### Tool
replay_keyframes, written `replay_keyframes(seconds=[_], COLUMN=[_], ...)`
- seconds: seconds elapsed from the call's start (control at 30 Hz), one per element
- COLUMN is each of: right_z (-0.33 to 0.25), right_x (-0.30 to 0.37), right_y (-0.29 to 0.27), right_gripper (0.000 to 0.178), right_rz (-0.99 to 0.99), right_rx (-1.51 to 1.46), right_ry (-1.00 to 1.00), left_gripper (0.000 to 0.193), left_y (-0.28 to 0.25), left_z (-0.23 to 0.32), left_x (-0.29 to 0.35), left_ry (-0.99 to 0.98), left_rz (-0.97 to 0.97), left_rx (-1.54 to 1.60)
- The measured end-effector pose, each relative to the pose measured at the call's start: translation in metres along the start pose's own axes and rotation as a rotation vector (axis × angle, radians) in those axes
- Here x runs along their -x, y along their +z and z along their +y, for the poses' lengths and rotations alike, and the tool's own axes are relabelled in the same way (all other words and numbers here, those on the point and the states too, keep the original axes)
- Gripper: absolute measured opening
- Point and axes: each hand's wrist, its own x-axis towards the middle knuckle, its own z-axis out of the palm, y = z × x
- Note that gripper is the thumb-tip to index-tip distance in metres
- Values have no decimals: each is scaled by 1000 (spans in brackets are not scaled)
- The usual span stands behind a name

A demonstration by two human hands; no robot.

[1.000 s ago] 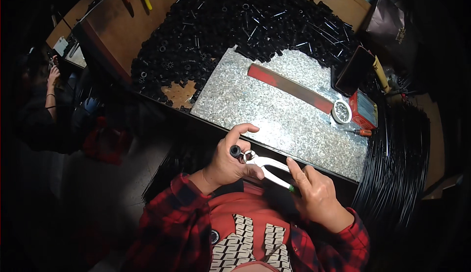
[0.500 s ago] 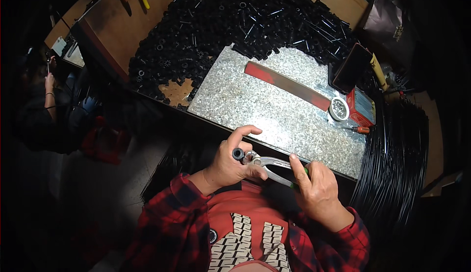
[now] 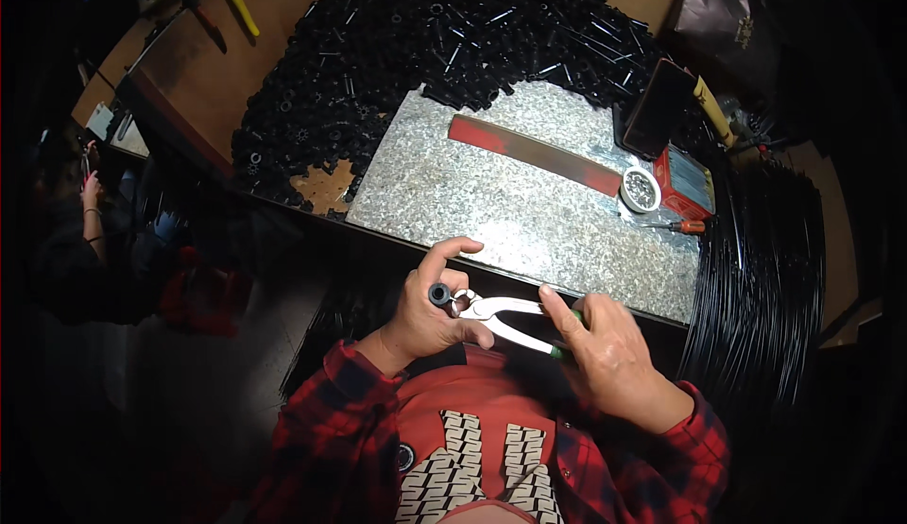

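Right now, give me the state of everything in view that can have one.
Left hand, holding the black tube
Black tube, held, hollow end showing
Right hand, gripping the pincers
Pincers, handles spread apart
White cup, open, holding small metal pieces
Phone, propped at a tilt
Screwdriver, lying down
Red-brown bar, lying on the slab

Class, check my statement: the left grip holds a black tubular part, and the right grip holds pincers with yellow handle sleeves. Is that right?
Not quite: the handle sleeves are green, not yellow, as the head view shows. The left grip does hold a black tubular part, and the right grip does hold the pincers.
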Motion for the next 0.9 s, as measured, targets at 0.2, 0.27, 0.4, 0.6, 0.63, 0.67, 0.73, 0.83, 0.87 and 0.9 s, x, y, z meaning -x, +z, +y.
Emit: replay_keyframes(seconds=[0.2,0.27,0.4,0.6,0.63,0.67,0.73,0.83,0.87,0.9], right_z=[-2,-3,-2,-1,0,1,2,8,12,17], right_x=[9,11,12,14,14,14,13,13,14,15], right_y=[-15,-16,-17,-2,0,0,0,1,3,6], right_gripper=[58,57,57,67,67,69,71,70,71,72], right_rz=[-88,-72,-87,-73,-70,-115,-157,-217,-181,-142], right_rx=[117,132,173,10,6,-96,-192,-293,-352,-408], right_ry=[-56,-77,-114,-57,-56,-32,-3,39,46,54], left_gripper=[110,108,96,68,68,67,68,68,66,67], left_y=[-7,-6,1,4,4,4,4,8,10,1], left_z=[-11,-10,-3,0,1,2,0,0,0,-5], left_x=[3,3,4,2,2,2,3,2,-1,-3], left_ry=[44,45,32,3,1,0,8,64,114,223], left_rz=[-25,-63,-126,-152,-144,-135,-124,-76,-38,53], left_rx=[-11,6,-4,-9,56,122,132,117,94,7])
